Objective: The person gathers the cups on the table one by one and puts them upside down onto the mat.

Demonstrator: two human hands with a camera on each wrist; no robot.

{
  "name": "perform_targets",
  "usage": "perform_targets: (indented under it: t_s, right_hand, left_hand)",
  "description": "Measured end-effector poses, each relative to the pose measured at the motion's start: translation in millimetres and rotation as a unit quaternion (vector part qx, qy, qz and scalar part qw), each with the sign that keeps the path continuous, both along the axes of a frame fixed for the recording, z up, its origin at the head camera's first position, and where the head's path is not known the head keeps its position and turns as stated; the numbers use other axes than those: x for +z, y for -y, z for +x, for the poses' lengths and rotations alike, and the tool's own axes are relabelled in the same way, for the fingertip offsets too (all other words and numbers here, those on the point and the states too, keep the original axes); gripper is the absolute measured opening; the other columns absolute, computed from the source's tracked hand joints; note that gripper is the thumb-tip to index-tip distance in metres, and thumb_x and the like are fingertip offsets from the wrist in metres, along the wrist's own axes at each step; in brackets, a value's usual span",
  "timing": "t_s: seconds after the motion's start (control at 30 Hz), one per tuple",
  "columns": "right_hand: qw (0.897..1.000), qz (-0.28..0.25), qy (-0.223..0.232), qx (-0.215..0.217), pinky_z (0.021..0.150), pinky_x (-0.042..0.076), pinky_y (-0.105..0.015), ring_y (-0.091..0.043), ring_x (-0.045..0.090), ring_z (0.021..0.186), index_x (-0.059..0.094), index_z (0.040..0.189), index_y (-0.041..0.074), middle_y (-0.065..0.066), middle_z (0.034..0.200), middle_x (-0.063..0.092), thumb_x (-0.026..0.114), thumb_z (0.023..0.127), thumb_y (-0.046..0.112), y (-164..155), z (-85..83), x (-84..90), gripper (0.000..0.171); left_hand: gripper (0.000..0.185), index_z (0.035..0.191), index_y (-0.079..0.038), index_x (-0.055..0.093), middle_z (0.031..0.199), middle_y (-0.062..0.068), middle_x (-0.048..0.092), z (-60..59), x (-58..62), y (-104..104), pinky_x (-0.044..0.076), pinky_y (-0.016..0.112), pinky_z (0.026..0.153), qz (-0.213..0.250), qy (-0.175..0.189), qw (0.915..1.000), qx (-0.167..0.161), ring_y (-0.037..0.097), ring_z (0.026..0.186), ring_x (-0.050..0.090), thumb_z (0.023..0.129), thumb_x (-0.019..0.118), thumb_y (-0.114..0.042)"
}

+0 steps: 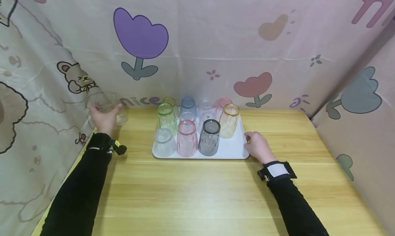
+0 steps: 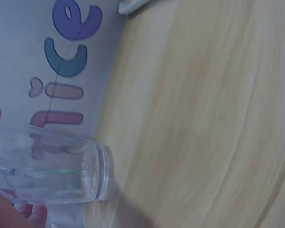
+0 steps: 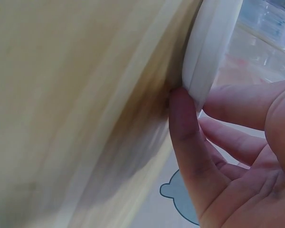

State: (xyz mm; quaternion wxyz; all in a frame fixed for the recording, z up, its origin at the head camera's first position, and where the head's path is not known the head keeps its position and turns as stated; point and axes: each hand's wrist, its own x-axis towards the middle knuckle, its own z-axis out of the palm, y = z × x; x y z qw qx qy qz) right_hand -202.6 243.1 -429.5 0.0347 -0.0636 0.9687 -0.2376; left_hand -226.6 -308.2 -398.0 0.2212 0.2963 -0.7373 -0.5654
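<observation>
At the back left of the table, my left hand holds a clear glass, its fingers and thumb around the sides. The glass's thick base shows near the wooden surface in the left wrist view; its other end runs out of that frame. My right hand pinches the right edge of a white tray near its front corner. In the right wrist view, one finger lies under the tray's rim and the thumb above it. On the tray stand several coloured glasses, among them a pink glass and a dark grey glass.
A green glass, a yellow glass and a blue glass stand farther back on the tray. Printed curtains hang behind and beside the wooden table. The tray lies close to the back curtain.
</observation>
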Motion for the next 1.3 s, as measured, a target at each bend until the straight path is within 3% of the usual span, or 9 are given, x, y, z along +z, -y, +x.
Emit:
perform_targets:
  t_s: [0.27, 0.5, 0.67, 0.83, 0.9, 1.03, 1.13, 1.3]
  right_hand:
    - [1.0, -0.004, -0.005, 0.002, 0.099, 0.051, -0.059, -0.043, 0.062, 0.108, 0.058, 0.134, -0.016, -0.033, 0.121, 0.065, 0.069, 0.086, -0.008, -2.6, 1.0, 0.4, 0.05]
    - [1.0, -0.003, -0.012, 0.004, 0.099, 0.051, -0.06, -0.044, 0.062, 0.109, 0.059, 0.133, -0.016, -0.033, 0.12, 0.065, 0.068, 0.087, -0.007, -3.2, 2.0, -0.3, 0.048]
    - [0.999, -0.015, -0.028, 0.001, 0.093, 0.053, -0.058, -0.04, 0.062, 0.101, 0.06, 0.131, -0.017, -0.034, 0.118, 0.066, 0.067, 0.092, 0.002, -3.6, 4.1, -1.3, 0.044]
    - [0.999, -0.029, -0.043, -0.012, 0.092, 0.053, -0.058, -0.042, 0.062, 0.103, 0.061, 0.133, -0.015, -0.032, 0.121, 0.065, 0.064, 0.097, 0.011, -2.2, 7.3, 0.8, 0.044]
    - [0.998, -0.037, -0.051, -0.017, 0.092, 0.053, -0.058, -0.043, 0.063, 0.106, 0.06, 0.134, -0.013, -0.031, 0.123, 0.064, 0.064, 0.098, 0.014, -0.8, 8.9, 2.5, 0.045]
    - [0.995, -0.06, -0.076, -0.02, 0.083, 0.058, -0.052, -0.039, 0.069, 0.098, 0.06, 0.136, -0.01, -0.029, 0.125, 0.063, 0.065, 0.099, 0.016, 4.3, 12.4, 8.1, 0.045]
    - [0.991, -0.073, -0.108, -0.016, 0.075, 0.059, -0.048, -0.037, 0.07, 0.094, 0.061, 0.135, -0.008, -0.028, 0.124, 0.064, 0.067, 0.099, 0.015, 9.9, 16.1, 15.8, 0.044]
    - [0.98, -0.101, -0.173, -0.008, 0.07, 0.057, -0.043, -0.035, 0.069, 0.092, 0.063, 0.135, -0.005, -0.023, 0.121, 0.067, 0.069, 0.097, 0.012, 20.5, 23.6, 32.9, 0.041]
  left_hand:
    - [0.101, 0.159, -0.022, 0.03, 0.162, 0.0, 0.033, 4.2, 8.9, -18.5, 0.028, 0.025, 0.122, 0.076, -0.051, 0.9957, 0.017, 0.014, 0.146, 0.031, 0.08, 0.089, -0.046]
    - [0.099, 0.159, -0.022, 0.027, 0.159, -0.002, 0.033, 8.8, 20.1, -34.7, 0.032, 0.023, 0.119, 0.163, -0.102, 0.9813, 0.01, 0.016, 0.148, 0.031, 0.083, 0.088, -0.04]
    - [0.09, 0.157, -0.022, 0.029, 0.155, -0.002, 0.035, 14.1, 30.6, -49.0, 0.032, 0.022, 0.119, 0.229, -0.149, 0.9621, 0.006, 0.014, 0.146, 0.033, 0.088, 0.085, -0.034]
    - [0.073, 0.146, -0.016, 0.035, 0.137, -0.003, 0.04, 19.2, 38.1, -67.4, 0.037, 0.021, 0.11, 0.266, -0.208, 0.9412, 0.004, 0.01, 0.13, 0.042, 0.092, 0.081, -0.027]
    - [0.069, 0.144, -0.014, 0.035, 0.133, -0.001, 0.04, 21.6, 39.8, -74.0, 0.038, 0.022, 0.107, 0.268, -0.228, 0.9362, 0.001, 0.011, 0.126, 0.043, 0.093, 0.079, -0.026]
    - [0.077, 0.153, -0.015, 0.03, 0.144, 0.0, 0.039, 30.0, 46.1, -83.6, 0.038, 0.024, 0.109, 0.282, -0.242, 0.9283, -0.005, 0.012, 0.132, 0.042, 0.095, 0.078, -0.03]
    - [0.074, 0.151, -0.017, 0.034, 0.143, -0.001, 0.042, 36.1, 52.7, -90.0, 0.039, 0.025, 0.108, 0.301, -0.251, 0.92, 0.006, 0.011, 0.127, 0.046, 0.094, 0.079, -0.031]
    - [0.058, 0.14, -0.016, 0.043, 0.134, -0.001, 0.049, 45.4, 66.8, -101.9, 0.041, 0.028, 0.109, 0.348, -0.287, 0.8924, 0.011, 0.011, 0.116, 0.052, 0.095, 0.078, -0.028]
